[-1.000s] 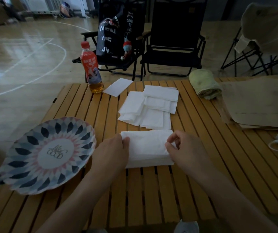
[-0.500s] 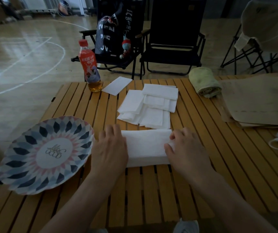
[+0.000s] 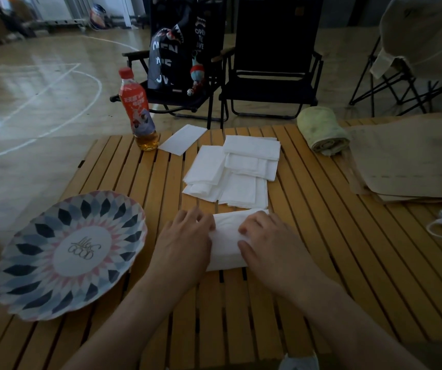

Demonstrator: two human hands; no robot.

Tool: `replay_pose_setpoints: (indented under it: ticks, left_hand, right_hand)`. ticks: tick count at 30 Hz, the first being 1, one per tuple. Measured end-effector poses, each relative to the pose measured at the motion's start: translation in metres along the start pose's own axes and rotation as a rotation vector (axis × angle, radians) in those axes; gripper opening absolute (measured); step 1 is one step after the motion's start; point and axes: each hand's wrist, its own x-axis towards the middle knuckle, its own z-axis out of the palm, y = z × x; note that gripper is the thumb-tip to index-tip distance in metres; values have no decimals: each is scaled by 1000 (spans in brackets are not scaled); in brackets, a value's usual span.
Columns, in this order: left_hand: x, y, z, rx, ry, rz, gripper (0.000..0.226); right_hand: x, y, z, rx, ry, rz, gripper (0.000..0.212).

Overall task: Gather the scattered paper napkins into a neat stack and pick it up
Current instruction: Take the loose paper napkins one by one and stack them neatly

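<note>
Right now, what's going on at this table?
A person appears to be squaring up a small stack of napkins on the slatted table, left hand on its left end and right hand on its right end. The stack lies flat, not lifted. Just beyond it a loose pile of napkins lies ungathered, and a single napkin sits apart beside the drink bottle. A patterned plate rests at the left.

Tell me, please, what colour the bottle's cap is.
The cap is red, seen best in the head view.
</note>
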Motion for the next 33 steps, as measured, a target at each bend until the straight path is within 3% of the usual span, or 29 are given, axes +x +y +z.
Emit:
replay_pose_setpoints:
  ticks: [3,7,14,22,25,33]
  left_hand:
    - [31,-12,-3,-128,99,-99,17]
    - [88,-28,2,-215,151,-167,30]
    - [149,-45,22,-152,13,-67,48]
    - [151,-56,21,0,57,23,23]
    - [142,-54,7,38,177,-8,19]
    - [62,-35,-48,-68,441,192,20]
  right_hand:
    - [1,1,-8,60,71,19,29]
    - [4,6,-16,99,114,41,26]
    - [9,12,-20,142,107,65,27]
    - [9,11,-25,166,102,50,27]
    - [7,11,-25,155,84,46,27]
    - [8,11,-25,132,109,37,27]
